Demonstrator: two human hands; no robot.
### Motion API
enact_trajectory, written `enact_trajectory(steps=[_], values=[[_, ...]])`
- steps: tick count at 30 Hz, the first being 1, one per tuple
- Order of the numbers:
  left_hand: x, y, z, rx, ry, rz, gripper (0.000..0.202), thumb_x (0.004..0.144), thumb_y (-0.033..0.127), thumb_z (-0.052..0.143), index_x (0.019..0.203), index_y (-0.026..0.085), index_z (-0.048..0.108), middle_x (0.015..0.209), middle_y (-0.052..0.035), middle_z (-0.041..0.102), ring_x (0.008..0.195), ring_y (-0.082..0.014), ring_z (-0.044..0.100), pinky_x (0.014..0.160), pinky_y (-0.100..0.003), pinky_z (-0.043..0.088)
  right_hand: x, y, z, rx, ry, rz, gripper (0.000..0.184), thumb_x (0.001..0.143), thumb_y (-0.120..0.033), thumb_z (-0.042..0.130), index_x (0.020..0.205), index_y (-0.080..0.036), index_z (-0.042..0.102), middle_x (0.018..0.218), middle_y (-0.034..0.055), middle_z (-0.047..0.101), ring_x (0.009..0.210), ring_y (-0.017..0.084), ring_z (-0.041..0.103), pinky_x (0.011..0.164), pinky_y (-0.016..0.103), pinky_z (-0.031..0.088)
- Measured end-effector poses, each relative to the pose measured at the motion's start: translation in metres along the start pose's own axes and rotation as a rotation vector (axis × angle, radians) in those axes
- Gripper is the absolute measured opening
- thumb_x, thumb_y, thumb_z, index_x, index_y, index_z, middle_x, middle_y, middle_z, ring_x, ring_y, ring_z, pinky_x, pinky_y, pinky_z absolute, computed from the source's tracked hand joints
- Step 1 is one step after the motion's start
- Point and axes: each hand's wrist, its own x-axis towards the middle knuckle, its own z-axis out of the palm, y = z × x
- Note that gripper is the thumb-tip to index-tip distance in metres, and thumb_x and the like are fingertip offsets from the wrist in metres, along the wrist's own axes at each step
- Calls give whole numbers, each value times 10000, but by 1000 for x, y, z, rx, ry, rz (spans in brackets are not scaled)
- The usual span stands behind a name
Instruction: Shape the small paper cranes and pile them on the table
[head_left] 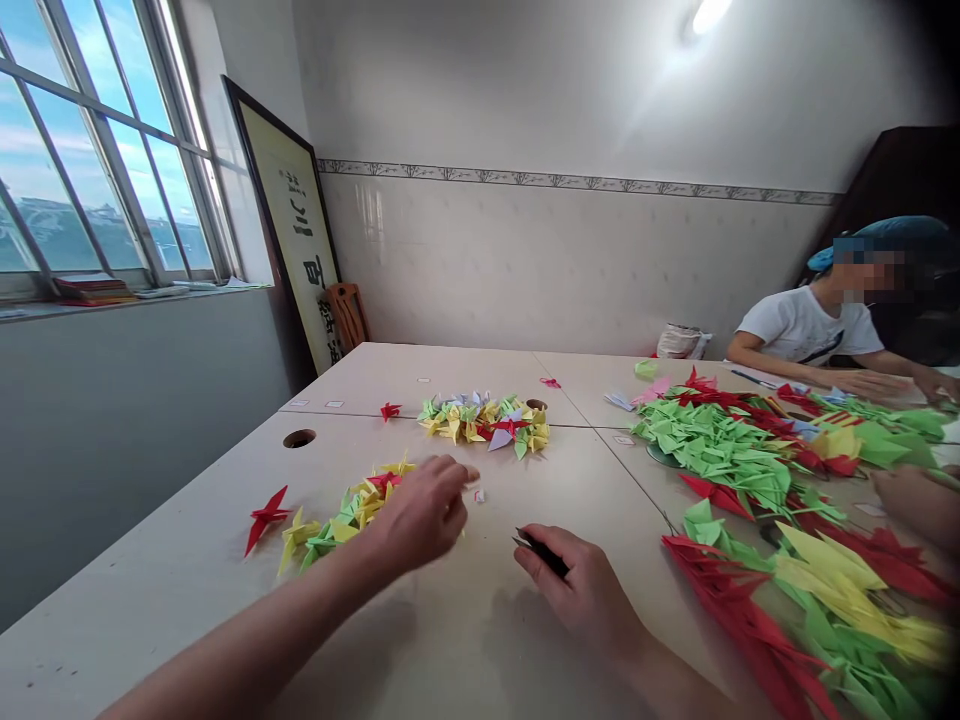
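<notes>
One slim black tool (547, 553) sits gripped in the fingers of the right hand (581, 590), above the pale surface (465, 630); its long axis slants, tips pointing left and slightly away from the person. The left hand (427, 510) reaches over a row of folded paper (346, 522), fingers curled; whether they hold anything, I cannot tell. The row runs from near left to far right. A white bag (681, 342) stands beyond, its contents hidden.
</notes>
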Motion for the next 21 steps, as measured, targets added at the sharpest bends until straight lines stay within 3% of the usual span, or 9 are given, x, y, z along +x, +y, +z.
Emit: enact_trajectory(steps=[3, 7, 10, 14, 17, 21], values=[[10, -18, -26, 52, -24, -165, 356, 662, 51, 406, 952, 151, 586, 762, -51, 595, 719, -165, 536, 656, -270, 415, 0, 0, 1, 7, -17, 24, 247, 838, -325, 464, 899, -163, 640, 772, 44, 666, 683, 166, 597, 608, 243, 451], [12, -38, -50, 105, -226, -345, 355, 665, 125, 421, 958, 187, 612, 688, -19, 610, 632, -160, 546, 583, -253, 379, -2, 0, 3, 43, -58, 54, 244, 830, -330, 478, 908, -166, 640, 789, 44, 670, 706, 172, 604, 631, 252, 459], [9, -49, -62, 74, -362, -429, 316, 692, 258, 476, 968, 206, 621, 753, -23, 642, 654, -171, 571, 585, -251, 383, -3, 1, 5, 63, -72, 62, 246, 827, -337, 484, 908, -164, 639, 814, 52, 673, 730, 179, 609, 652, 258, 462], [12, -70, -77, 57, -320, -475, 355, 728, 370, 453, 1009, 212, 602, 847, -23, 656, 713, -171, 591, 631, -251, 406, -3, 1, 6, 51, -74, 74, 263, 825, -353, 483, 927, -167, 639, 830, 64, 676, 737, 190, 612, 657, 270, 463], [24, -99, -79, 123, -275, -526, 376, 742, 377, 434, 1038, 208, 592, 894, -30, 657, 770, -182, 595, 656, -254, 413, -3, 2, 7, 36, -90, 85, 269, 820, -356, 487, 937, -167, 639, 849, 71, 678, 753, 197, 617, 665, 275, 467], [53, -151, -59, 188, -287, -586, 422, 737, 332, 484, 1133, 199, 541, 1052, -64, 624, 929, -217, 572, 756, -271, 419, -1, 5, 9, 31, -100, 80, 272, 812, -347, 500, 965, -168, 637, 881, 77, 679, 778, 201, 621, 689, 277, 470]])
